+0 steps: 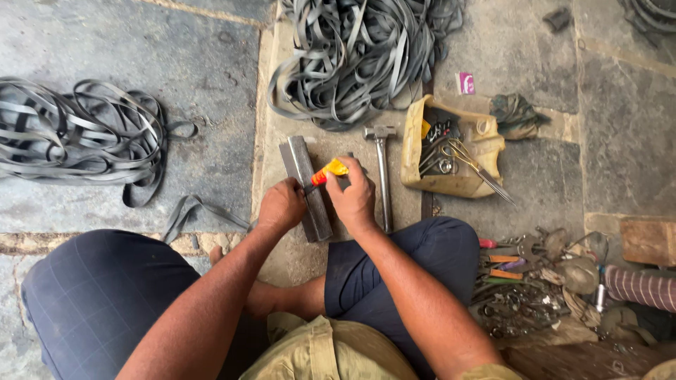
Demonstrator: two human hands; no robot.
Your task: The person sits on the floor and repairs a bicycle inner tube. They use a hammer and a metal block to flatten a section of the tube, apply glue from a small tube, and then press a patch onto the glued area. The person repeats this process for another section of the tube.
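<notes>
I sit cross-legged on a stone floor. My right hand grips a small yellow and red glue tube, its nozzle pointing left and down. My left hand is closed, fingers pinched at the tube's red tip; what it holds there is too small to tell. Both hands hover over a grey metal bar lying on the floor between my knees. A dark rubber strip trails off to the left from under my left hand.
A steel hammer lies right of the bar. A yellow cut-open container holds scissors and tools. Piles of rubber strips lie at the top and the left. Loose tools are scattered at right.
</notes>
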